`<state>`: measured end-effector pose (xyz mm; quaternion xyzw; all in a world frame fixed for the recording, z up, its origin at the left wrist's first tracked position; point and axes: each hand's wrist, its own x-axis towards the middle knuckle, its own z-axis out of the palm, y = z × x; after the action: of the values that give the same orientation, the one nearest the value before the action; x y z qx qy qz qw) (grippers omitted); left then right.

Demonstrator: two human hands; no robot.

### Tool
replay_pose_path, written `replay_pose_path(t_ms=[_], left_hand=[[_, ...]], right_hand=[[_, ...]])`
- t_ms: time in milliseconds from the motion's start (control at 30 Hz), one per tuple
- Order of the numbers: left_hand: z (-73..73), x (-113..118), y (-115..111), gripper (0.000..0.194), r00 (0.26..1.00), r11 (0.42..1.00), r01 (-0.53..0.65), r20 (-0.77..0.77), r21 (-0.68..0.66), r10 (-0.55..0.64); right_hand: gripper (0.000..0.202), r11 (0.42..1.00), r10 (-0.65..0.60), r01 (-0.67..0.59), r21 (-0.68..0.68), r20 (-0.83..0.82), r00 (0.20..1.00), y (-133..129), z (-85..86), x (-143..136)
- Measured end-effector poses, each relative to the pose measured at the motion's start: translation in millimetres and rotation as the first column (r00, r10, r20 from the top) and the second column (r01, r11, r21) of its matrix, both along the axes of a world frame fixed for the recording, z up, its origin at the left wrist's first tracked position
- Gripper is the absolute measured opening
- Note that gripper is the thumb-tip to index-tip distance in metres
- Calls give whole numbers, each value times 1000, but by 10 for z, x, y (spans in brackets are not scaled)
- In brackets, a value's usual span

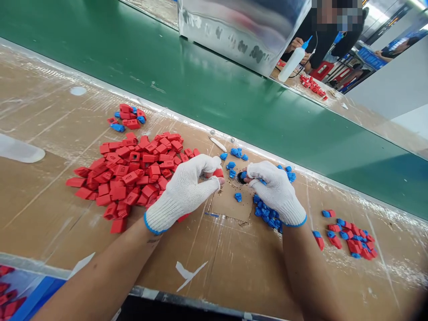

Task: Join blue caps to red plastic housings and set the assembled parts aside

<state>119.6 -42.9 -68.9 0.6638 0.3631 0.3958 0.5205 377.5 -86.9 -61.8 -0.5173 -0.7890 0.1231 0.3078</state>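
Note:
Gloved in white knit, my left hand (pixel 190 183) pinches a red plastic piece (pixel 218 173) between thumb and fingers, beside a large pile of red plastic pieces (pixel 133 174). My right hand (pixel 272 189), in a matching glove, has its thumb and fingertips closed on a small blue piece (pixel 244 174). Just at those fingertips is a small round black thing (pixel 240 178), partly hidden. Loose blue pieces (pixel 230 166) lie between the hands, and a heap of blue pieces (pixel 267 216) is partly covered by my right hand. The two held pieces are apart.
Joined red-and-blue pieces (pixel 359 240) lie at the right, with a smaller mixed group (pixel 129 117) at the back left. A green conveyor belt (pixel 160 76) runs behind the table. Beyond it are a metal housing (pixel 234 35), a white bottle (pixel 292 62) and a co-worker (pixel 326 40).

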Motion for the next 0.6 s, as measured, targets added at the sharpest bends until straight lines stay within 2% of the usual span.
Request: replay_pose_path(t_ms=[200,600], left_hand=[[37,6,-2,11,1000,999,8,8,-46,-8],[33,-3,0,16,1000,998,-8,-11,-69,7]], right_hand=[[21,996,-87,89,-31,65,994,-19,26,106],[19,992,-95,103,-78,100,991,-22,23,101]])
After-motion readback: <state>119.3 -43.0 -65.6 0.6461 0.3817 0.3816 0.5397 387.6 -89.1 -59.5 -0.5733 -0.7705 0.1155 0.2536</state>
